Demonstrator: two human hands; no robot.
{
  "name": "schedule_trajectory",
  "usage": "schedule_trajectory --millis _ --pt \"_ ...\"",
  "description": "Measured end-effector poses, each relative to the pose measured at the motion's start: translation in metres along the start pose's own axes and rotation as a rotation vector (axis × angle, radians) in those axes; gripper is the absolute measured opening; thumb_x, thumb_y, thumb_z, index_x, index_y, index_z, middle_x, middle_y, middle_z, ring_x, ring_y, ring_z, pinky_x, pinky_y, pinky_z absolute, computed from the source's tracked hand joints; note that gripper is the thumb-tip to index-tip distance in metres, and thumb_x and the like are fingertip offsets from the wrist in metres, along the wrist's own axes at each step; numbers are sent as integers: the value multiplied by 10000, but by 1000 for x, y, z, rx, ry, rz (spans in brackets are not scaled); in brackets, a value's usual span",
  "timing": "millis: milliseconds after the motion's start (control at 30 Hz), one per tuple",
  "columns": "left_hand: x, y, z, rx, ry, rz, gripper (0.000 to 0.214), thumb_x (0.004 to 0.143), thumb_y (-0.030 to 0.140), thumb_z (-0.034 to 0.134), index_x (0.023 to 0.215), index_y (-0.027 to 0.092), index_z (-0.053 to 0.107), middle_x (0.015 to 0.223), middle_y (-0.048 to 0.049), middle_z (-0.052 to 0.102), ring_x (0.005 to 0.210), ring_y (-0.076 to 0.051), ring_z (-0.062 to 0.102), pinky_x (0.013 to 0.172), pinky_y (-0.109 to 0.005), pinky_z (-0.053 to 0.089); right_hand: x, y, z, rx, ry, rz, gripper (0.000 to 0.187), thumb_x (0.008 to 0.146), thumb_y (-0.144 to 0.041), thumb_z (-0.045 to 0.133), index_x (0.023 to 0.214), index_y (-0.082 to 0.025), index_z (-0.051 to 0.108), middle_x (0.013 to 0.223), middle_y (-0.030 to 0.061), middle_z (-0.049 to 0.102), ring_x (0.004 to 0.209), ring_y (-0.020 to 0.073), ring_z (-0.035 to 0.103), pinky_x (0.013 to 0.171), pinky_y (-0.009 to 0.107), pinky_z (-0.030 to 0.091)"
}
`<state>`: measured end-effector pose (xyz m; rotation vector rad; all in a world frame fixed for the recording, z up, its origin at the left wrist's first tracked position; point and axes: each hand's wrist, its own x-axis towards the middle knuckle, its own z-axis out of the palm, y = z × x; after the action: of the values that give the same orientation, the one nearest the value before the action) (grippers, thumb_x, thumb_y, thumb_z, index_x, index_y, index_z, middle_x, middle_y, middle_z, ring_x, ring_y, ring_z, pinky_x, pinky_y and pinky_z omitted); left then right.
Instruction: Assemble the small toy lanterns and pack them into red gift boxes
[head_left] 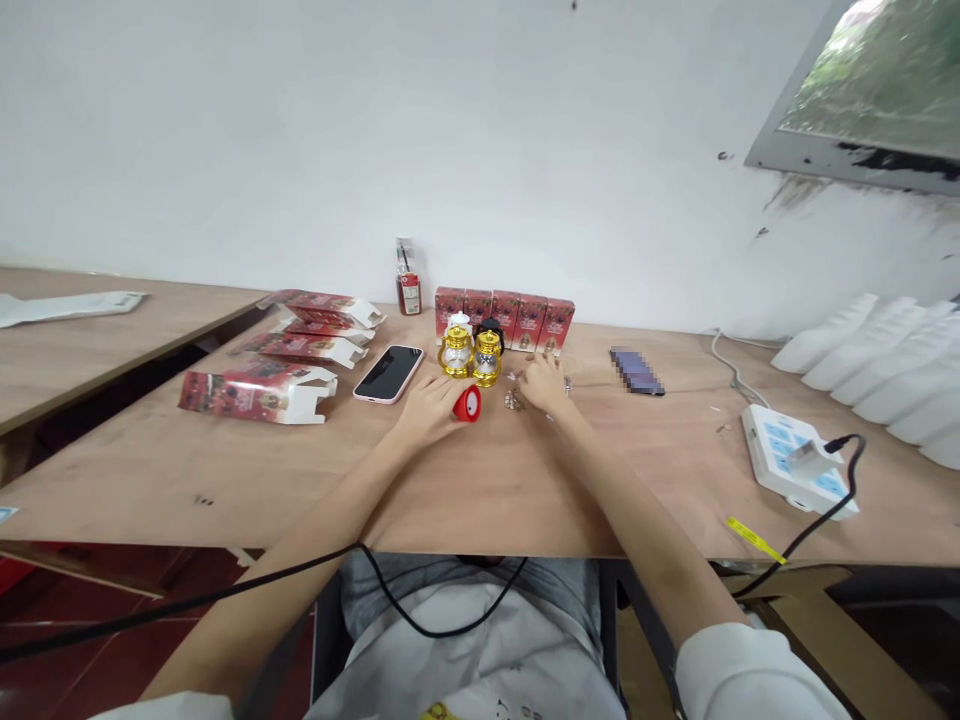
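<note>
Head cam: so the person's got the left hand (429, 405) wrapped round a red cup-shaped piece (468, 404), mid-table, its round end showing a white inside. Right hand (543, 383) has its fingers bent down to the wood beside some small metal bits (513, 400); can't tell if it's pinching any.

Room-wise, a wide strip of tabletop (487, 490) runs from both hands to the near edge, and a dark gap splits off another tabletop (172, 300) at left. Forward's tighter: gold lanterns (456, 352) stand just past the hands, with a row of red boxes (556, 325) behind them. Pink-edged phone (389, 374) sits near the left hand.

Containers: flap-ended cartons (247, 392) lie on their sides at left, flaps out, contents hidden; small bottle (409, 290) stands by the wall, label partly covering it
</note>
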<state>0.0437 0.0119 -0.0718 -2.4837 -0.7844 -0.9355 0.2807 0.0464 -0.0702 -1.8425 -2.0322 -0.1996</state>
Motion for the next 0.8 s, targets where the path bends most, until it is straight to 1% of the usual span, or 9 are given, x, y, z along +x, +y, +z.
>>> schedule_trajectory --millis 100,167,267,300,367,500,600,700,800 --pt "-1 1 2 -20 23 -7 471 756 339 651 1164 133 537 1029 -112 691 896 -230 657 776 -323 468 -19 -12 -3 151 232 -7 209 842 -332 537 830 -197 696 1039 106 617 1039 271 478 889 415 348" --pt "-2 1 4 -41 23 -20 481 754 349 651 1169 135 535 1030 -115 691 898 -233 659 773 -323 479 -36 -25 -5 289 342 -110 212 856 -359 542 797 -200 669 949 82 638 963 231 519 859 372 373" --pt "-3 3 5 -72 15 -31 482 766 377 638 1174 144 531 1027 -112 692 896 -231 661 773 -326 487 -57 -44 -6 444 386 -323 199 861 -372 552 790 -217 654 906 49 657 920 195 553 860 348 386" --pt "-3 3 5 -74 22 -28 475 773 386 630 1170 143 533 1022 -111 693 893 -229 661 776 -326 487 -62 -49 -6 483 391 -347 186 861 -362 554 796 -220 657 898 45 660 911 189 558 863 347 389" --pt "-3 4 4 -61 50 -17 452 791 396 611 1155 136 542 1001 -112 695 888 -225 658 774 -322 482 -68 -56 -6 562 390 -324 162 855 -334 563 795 -223 663 886 43 661 894 187 562 857 347 402" --pt "-1 4 4 1 52 -16 397 833 398 559 1132 136 565 981 -111 695 894 -223 645 763 -328 458 -69 -66 -6 787 274 -137 106 788 -285 625 724 -215 672 835 38 657 847 189 569 807 337 426" --pt "-2 3 5 46 9 -24 362 853 372 525 1139 157 577 992 -100 694 898 -223 631 783 -346 436 -68 -70 -6 1030 98 62 84 720 -268 659 676 -200 681 758 22 661 748 169 573 765 320 425" --pt "-2 4 6 85 8 -1 327 877 320 485 1143 161 588 995 -97 695 909 -218 618 793 -353 422 -66 -73 -7 1299 -89 264 98 666 -284 675 650 -189 689 685 3 657 668 138 548 723 294 409" --pt "-2 6 6 106 4 38 321 896 280 451 1163 166 588 1022 -95 695 926 -211 612 783 -352 417 -66 -72 -7 1463 -208 383 142 601 -319 709 617 -179 690 622 -10 632 647 120 517 695 278 383"
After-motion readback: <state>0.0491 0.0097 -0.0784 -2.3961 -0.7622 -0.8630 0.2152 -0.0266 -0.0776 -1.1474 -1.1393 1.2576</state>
